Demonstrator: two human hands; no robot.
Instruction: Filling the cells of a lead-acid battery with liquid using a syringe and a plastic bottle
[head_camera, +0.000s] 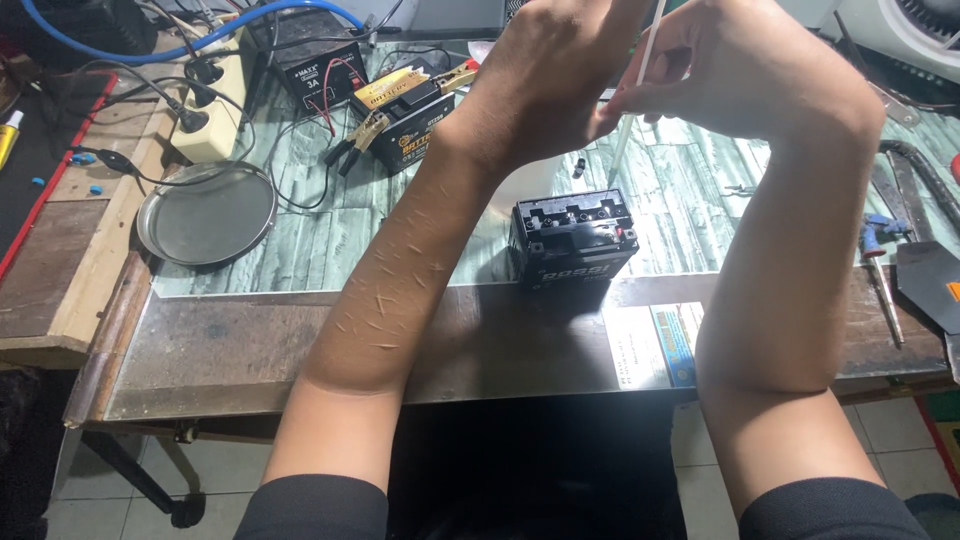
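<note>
Both my hands are raised near the top of the view, above a small black battery (572, 238) that stands on the bench. My right hand (735, 65) pinches a thin white tube (632, 95) that hangs down toward the battery. My left hand (545, 75) is curled beside it, fingers hidden behind its back; what it holds cannot be seen. A translucent white container (520, 185) shows partly behind my left wrist.
A second black battery (405, 110) with clamps and red and black wires sits at the back beside a black charger box (320, 70). A round metal pan (207, 212) lies left. A power strip (215, 105), screwdriver (880, 270) and tools lie at the edges.
</note>
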